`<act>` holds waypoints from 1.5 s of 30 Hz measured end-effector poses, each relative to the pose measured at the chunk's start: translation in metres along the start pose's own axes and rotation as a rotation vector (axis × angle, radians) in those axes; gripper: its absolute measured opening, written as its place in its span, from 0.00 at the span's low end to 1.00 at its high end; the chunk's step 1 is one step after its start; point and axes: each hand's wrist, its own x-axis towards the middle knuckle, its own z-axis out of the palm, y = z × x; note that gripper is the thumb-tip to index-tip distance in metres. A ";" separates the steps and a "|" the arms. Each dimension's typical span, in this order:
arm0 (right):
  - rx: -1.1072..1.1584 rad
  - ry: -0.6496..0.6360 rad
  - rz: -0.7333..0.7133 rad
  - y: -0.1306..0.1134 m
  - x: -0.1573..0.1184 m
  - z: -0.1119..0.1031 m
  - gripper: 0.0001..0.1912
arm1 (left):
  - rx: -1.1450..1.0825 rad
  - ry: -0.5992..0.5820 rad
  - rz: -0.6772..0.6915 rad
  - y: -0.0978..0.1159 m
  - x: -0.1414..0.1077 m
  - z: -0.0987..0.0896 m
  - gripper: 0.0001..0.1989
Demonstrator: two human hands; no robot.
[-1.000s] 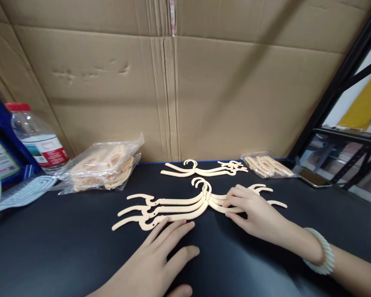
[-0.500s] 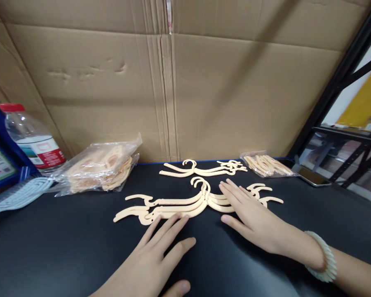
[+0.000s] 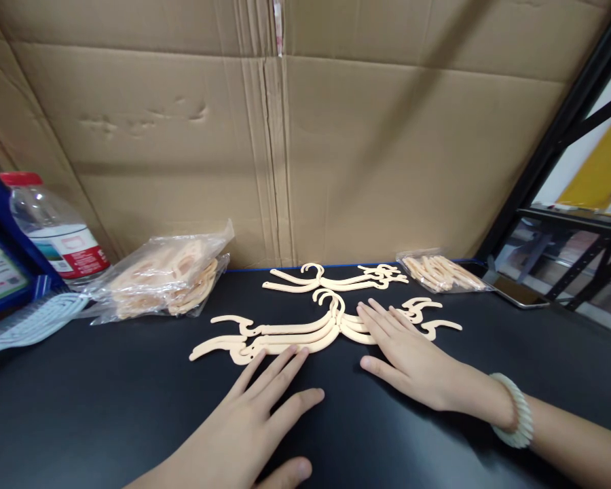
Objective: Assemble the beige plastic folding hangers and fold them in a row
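Note:
Several cream folding clothes hangers (image 3: 295, 338) lie close together on the black table, their hooks pointing away from me. The fingertips of my left hand (image 3: 257, 418) rest at the near edge of the hangers' left arms, fingers spread. My right hand (image 3: 412, 363), with a pale beaded bracelet on its wrist, lies flat over the right arms and hides part of them. Neither hand grips anything. Behind this group are more cream hanger parts (image 3: 298, 288), with small hook pieces (image 3: 384, 273) heaped at their right end.
A clear bag of hanger pieces (image 3: 157, 275) lies at back left, beside a red-capped bottle (image 3: 64, 231) and a white slotted object (image 3: 41, 319). Another bag (image 3: 440, 272) and a phone-like slab (image 3: 520, 293) lie at back right. Cardboard (image 3: 183, 136) stands behind the table.
The right hand has slid slightly left, and the ends of the front hangers have shifted a little inward. The left hand has moved slightly up. Both hands stay spread.

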 end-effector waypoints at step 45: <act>-0.010 -0.009 0.018 0.003 0.005 0.001 0.41 | 0.132 0.082 -0.063 -0.003 -0.005 0.019 0.24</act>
